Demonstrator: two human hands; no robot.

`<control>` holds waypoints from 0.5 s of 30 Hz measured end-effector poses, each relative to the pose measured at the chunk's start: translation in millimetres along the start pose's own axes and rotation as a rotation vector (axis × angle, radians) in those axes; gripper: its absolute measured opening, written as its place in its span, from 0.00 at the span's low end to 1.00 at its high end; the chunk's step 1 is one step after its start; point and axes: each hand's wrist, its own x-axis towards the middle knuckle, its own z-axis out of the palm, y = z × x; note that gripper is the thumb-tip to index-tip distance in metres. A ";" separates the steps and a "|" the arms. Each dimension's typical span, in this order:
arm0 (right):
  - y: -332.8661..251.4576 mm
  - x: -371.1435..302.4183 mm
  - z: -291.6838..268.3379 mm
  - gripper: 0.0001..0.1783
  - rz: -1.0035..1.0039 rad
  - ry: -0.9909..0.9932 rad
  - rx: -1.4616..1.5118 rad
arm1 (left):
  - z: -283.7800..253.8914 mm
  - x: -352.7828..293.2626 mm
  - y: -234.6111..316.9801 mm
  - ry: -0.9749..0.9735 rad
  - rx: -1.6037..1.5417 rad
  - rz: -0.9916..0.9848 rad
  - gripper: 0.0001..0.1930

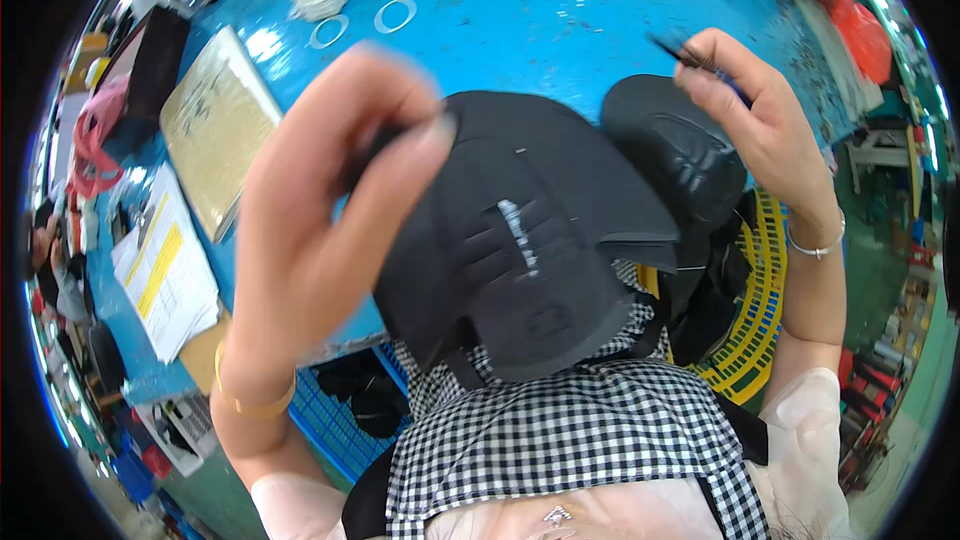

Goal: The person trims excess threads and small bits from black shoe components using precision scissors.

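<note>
"What's nearest?"
"The checkered apron (560,425), overlapped by a black padded piece (555,180)."
"And the hands?"
"Left hand (300,210) curls at the piece's left side, blurred; I can't tell its grip. Right hand (755,115) pinches a dark tool (664,47) near a second black piece (645,115)."
"Beyond?"
"Pale rings (378,17) on the blue bench (480,45)."

From here I see a black-and-white checked apron (560,430) and pale sleeves (808,430). I spot a gold-toned bangle (255,407), silvery bracelet (818,252) and small pendant (557,514).
</note>
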 end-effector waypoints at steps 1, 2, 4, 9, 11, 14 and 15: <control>11.3 -8.3 -15.2 0.10 0.125 0.023 -0.001 | 10.9 -14.2 -0.2 0.012 -0.107 0.124 0.06; 26.0 -17.1 -24.4 0.10 0.215 0.051 0.089 | 16.3 -33.1 9.1 -0.114 -0.173 0.235 0.06; 50.1 -24.0 -17.2 0.10 0.278 0.107 0.208 | 24.1 -58.0 20.3 -0.317 -0.153 0.274 0.10; 86.3 -30.6 -8.1 0.08 0.163 0.288 -0.196 | 77.3 -68.4 17.7 -1.003 -0.215 0.311 0.17; 85.1 -23.9 8.6 0.08 0.063 0.376 -0.388 | 100.0 -59.5 10.6 -1.042 -0.386 0.221 0.05; 84.9 -8.7 39.5 0.07 -0.155 0.394 -0.686 | 132.9 -42.8 -2.0 -0.928 -0.417 0.226 0.05; 93.2 -7.2 51.0 0.08 -0.226 0.416 -0.729 | 149.4 -43.5 -10.4 -0.754 -0.221 0.302 0.05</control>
